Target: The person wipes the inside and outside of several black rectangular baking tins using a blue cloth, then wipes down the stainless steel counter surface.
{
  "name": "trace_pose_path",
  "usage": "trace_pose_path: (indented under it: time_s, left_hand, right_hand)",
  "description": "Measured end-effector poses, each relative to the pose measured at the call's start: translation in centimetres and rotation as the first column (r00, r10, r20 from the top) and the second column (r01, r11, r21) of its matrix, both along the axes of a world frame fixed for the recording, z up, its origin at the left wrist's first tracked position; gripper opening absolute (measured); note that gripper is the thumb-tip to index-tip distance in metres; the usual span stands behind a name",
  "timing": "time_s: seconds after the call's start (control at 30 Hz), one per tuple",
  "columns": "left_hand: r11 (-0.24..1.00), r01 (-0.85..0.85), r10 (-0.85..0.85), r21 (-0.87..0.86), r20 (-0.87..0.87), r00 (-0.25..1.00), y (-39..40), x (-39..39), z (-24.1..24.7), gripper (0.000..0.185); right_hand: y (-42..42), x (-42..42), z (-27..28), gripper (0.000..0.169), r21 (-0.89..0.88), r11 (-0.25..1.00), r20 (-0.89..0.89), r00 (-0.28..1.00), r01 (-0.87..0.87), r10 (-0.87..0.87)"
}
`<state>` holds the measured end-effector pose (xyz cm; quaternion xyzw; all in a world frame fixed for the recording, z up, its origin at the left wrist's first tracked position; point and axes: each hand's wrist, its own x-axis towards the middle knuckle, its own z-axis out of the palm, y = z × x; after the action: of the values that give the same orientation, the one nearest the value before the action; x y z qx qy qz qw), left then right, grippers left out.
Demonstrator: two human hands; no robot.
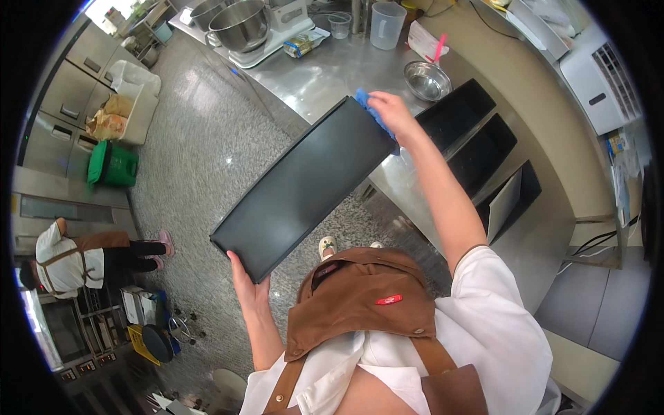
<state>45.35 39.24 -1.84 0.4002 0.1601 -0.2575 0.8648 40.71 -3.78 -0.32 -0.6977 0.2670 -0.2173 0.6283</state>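
A long black metal baking tray (306, 187) is held at a slant in front of me, above the floor and beside the steel counter. My left hand (249, 282) grips its lower-left corner, thumb on the edge and the other fingers mostly hidden beneath. In my right hand (386, 111) is a blue cloth (376, 114), pressed against the tray's upper-right short edge. Close to my right forearm, two more black trays (456, 111) (482, 153) lie on the counter, and a dark tray with a pale panel (504, 199) stands nearer to me.
On the steel counter (342, 67) are a mixer bowl (238, 26), a foil packet (306, 42), a plastic jug (387, 26) and a metal bowl (428, 81). A green bin (113, 165) stands across the floor. A co-worker (78, 254) in a brown apron stands at far left, near the ovens.
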Motion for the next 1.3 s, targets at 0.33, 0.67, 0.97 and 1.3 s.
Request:
trace_pose_path:
  time_s: [0.33,0.67,0.97,1.3]
  left_hand:
    - [0.998,-0.014,0.02,0.054,-0.12,0.993,0.3,1.2,-0.6,0.049]
    - [0.975,-0.081,0.077,0.208,0.024,0.997,-0.9,2.7,-2.4,0.048]
    - [0.956,0.042,-0.125,0.289,0.276,0.953,-8.0,3.5,2.0,0.052]
    - [0.902,0.341,-0.431,0.266,0.611,0.664,-19.5,-2.8,6.4,0.05]
  right_hand:
    - [3.9,-3.9,3.6,0.033,0.741,0.649,0.277,0.959,-0.174,-0.059]
    - [3.2,-10.2,-3.1,0.034,0.745,0.582,0.52,0.83,-0.326,-0.2]
    - [10.2,-20.9,-4.7,0.033,0.799,0.59,0.091,0.946,0.118,-0.312]
    - [14.7,-31.9,-6.6,0.041,0.839,0.442,0.018,0.795,0.318,-0.606]
